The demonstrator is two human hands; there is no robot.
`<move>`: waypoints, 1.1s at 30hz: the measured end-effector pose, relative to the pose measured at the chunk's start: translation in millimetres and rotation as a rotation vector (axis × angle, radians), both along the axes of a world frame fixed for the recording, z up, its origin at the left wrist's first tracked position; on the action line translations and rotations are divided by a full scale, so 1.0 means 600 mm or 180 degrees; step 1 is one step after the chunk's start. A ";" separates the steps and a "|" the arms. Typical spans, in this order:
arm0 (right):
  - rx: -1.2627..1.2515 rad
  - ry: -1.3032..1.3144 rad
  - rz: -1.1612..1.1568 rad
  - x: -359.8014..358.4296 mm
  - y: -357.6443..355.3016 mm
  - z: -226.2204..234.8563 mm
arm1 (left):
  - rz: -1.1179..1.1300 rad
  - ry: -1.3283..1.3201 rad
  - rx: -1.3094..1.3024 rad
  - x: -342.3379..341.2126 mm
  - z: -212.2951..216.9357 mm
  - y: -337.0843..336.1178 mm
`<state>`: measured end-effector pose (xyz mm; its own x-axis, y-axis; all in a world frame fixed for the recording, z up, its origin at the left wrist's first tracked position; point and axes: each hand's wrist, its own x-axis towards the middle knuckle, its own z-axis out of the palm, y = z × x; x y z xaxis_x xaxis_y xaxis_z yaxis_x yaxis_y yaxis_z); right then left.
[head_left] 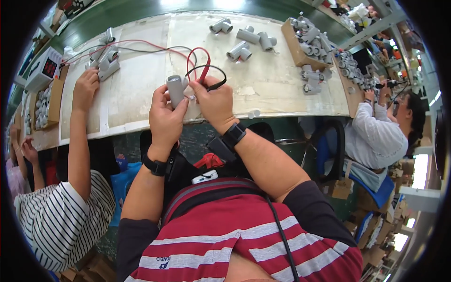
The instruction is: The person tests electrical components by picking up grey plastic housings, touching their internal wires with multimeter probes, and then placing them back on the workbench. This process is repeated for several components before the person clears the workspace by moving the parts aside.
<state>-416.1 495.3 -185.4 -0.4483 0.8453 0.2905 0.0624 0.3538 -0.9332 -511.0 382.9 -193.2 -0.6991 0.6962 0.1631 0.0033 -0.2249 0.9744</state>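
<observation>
My left hand (165,115) is closed around a grey cylinder (174,90) that looks like a battery pack, held upright over the table's near edge. Close beside it, my right hand (215,101) is closed on a red test probe (205,71) and a black test probe (217,86). Their tips point toward the pack; whether they touch it is hidden by my fingers. Red and black leads run left from the probes across the table toward a white meter (43,70) with a red lit display. Several similar grey packs (238,50) lie beyond my hands.
An open cardboard box (293,44) heaped with grey packs stands at the right, more packs lying around it. Another box (56,103) is at the left. A co-worker's hand (87,87) touches packs on the left. Two small white pieces (253,113) sit at the near edge.
</observation>
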 end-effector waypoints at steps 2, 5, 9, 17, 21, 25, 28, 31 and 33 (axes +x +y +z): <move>0.0057 -0.0066 -0.0004 -0.007 -0.006 0.000 | -0.0003 -0.0247 -0.0374 0.004 0.013 0.001; -0.0122 0.0111 0.0036 -0.005 -0.004 0.000 | 0.0051 -0.0333 -0.0628 -0.001 0.032 -0.001; -0.0206 0.0111 0.0078 -0.007 -0.003 -0.006 | 0.0077 -0.0321 -0.0671 0.002 0.037 0.002; -0.0143 0.0075 0.0076 -0.005 0.006 -0.008 | 0.0063 -0.0345 -0.0713 -0.006 0.035 0.003; 0.0102 0.0062 0.0021 -0.008 0.001 0.002 | 0.0045 -0.0449 -0.0807 -0.007 0.030 0.003; 0.0016 0.0295 -0.0014 -0.006 0.000 -0.006 | -0.0058 -0.0414 -0.0799 -0.007 0.020 0.005; 0.0078 0.0199 0.0019 -0.001 -0.002 0.002 | -0.0128 -0.0429 -0.0720 -0.006 0.027 0.002; -0.0028 0.0109 0.0000 0.005 -0.001 0.011 | -0.0102 -0.0384 -0.0724 -0.002 0.031 0.005; -0.0114 0.0069 0.0019 0.007 -0.002 0.010 | -0.0046 -0.0317 -0.0746 0.004 0.033 0.010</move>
<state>-411.7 494.0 -179.2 -0.4473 0.8527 0.2699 0.0400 0.3206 -0.9464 -508.9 388.7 -173.2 -0.6933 0.7170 -0.0732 -0.0971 0.0077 0.9952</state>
